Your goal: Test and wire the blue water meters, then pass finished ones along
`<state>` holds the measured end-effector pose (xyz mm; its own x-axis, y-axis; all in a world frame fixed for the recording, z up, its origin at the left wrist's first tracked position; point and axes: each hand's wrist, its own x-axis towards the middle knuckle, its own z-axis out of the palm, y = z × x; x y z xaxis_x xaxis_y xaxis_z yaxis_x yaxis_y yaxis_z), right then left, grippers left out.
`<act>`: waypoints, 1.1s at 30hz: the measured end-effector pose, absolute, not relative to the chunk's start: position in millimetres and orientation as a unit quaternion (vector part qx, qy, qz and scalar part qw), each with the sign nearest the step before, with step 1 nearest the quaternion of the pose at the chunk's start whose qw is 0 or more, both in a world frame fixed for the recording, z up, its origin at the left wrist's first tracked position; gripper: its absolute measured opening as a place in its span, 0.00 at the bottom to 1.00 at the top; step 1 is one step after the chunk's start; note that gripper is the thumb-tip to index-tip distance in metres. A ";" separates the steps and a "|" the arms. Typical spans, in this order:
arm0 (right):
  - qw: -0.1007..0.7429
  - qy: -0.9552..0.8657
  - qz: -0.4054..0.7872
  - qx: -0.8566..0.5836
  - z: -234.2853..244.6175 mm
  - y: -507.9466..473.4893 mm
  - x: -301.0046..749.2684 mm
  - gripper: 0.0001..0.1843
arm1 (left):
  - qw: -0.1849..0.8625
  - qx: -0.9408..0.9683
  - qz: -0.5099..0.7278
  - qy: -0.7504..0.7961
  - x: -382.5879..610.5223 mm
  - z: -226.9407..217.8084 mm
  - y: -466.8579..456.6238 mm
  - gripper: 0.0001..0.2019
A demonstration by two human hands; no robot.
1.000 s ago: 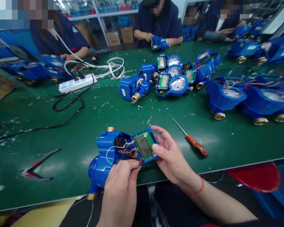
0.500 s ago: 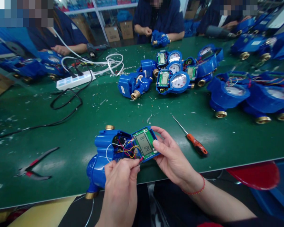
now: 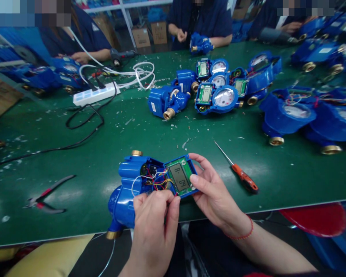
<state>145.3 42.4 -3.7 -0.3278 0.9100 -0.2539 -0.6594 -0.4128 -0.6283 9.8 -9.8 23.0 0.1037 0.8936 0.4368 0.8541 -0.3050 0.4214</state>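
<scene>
A blue water meter (image 3: 122,204) with brass ends lies at the table's front edge, its housing open and thin coloured wires (image 3: 158,181) running out to the display module (image 3: 181,177). The LCD on the green board shows "A- 04". My right hand (image 3: 213,188) grips this module by its right side, thumb on the front, fingers behind. At the module's lower left corner, my left hand (image 3: 155,227) is closed in a pinch at a small red wire; the fingers partly hide what they hold.
Wire cutters (image 3: 43,198) lie open at left, an orange screwdriver (image 3: 243,179) at right. Farther back are a white power strip (image 3: 96,95) with cables, and several blue meters (image 3: 216,96). Co-workers sit across the table (image 3: 150,134). A red stool (image 3: 317,219) stands at lower right.
The view has shifted slightly, so everything sits a little to the right. My left thumb and fingers have moved a little at the module's corner. My right hand keeps its grip.
</scene>
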 end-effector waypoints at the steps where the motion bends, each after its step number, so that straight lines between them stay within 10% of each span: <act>1: 0.499 -0.215 0.785 -0.299 -4.0 42.6 145.6 0.28 | 0.026 0.743 0.313 0.591 10.3 23.0 -9.1 0.07; 23: 0.409 -0.443 0.698 -0.387 -50.3 66.8 162.7 0.23 | -0.055 0.773 0.081 0.627 12.7 -2.0 -14.1 0.14; 33: 0.370 -0.684 0.456 -0.433 -37.9 78.4 172.0 0.19 | -0.075 0.766 0.263 0.582 6.6 -20.5 -21.2 0.16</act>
